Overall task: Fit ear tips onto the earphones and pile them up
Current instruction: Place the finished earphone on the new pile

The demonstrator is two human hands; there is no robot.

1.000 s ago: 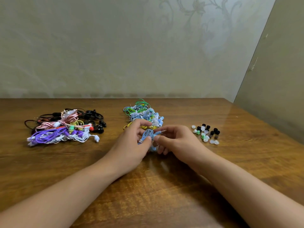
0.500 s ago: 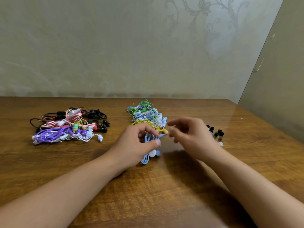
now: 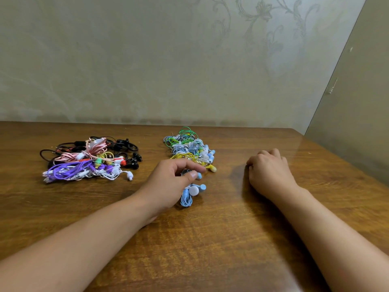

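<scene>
The light blue earphones (image 3: 188,193) sit coiled in the left hand (image 3: 168,182), thumb and fingers curled round the bundle, cable loop and buds hanging just below the thumb above the wooden table (image 3: 210,239). Just beyond lies the green, blue and yellow earphone pile (image 3: 190,148). Well right of the bundle, the right hand (image 3: 270,171) rests knuckles-up, fingers curled under; what they hold cannot be told.

Glossy varnished wood table (image 3: 210,239); smooth plastic-coated earphones (image 3: 189,192).
</scene>
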